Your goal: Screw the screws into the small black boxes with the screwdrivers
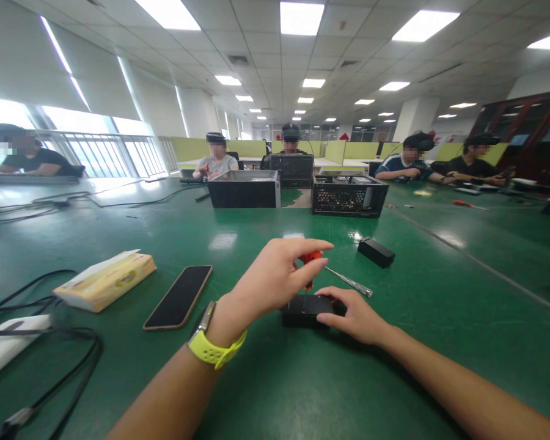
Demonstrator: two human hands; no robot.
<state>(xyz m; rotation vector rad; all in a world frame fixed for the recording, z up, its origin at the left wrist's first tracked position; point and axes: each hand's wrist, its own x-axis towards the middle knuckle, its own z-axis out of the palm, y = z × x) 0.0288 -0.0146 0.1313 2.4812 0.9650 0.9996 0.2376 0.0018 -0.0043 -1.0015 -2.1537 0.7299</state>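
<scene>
In the middle of the head view my left hand [284, 269], with a yellow-green watch strap at the wrist, is around the orange handle of a screwdriver [308, 282]. Thumb and index finger reach past the handle, and the other fingers are partly hidden. The screwdriver stands upright, its thin shaft meeting the top of a black box [302, 319]. My right hand [351, 315] grips that box at its right end, thumb in front and fingers on top. Just beyond lies a slim metal rod-like tool [351, 282], and farther right a second black box [376, 252].
A phone [178, 298], a tissue pack [105, 281] and black cables [85, 360] by a white power strip [13, 345] lie to the left. Computer cases [245, 190] [348, 197] stand across the green table [256, 391]. Several people sit around it. An orange-handled screwdriver [462, 203] lies far right.
</scene>
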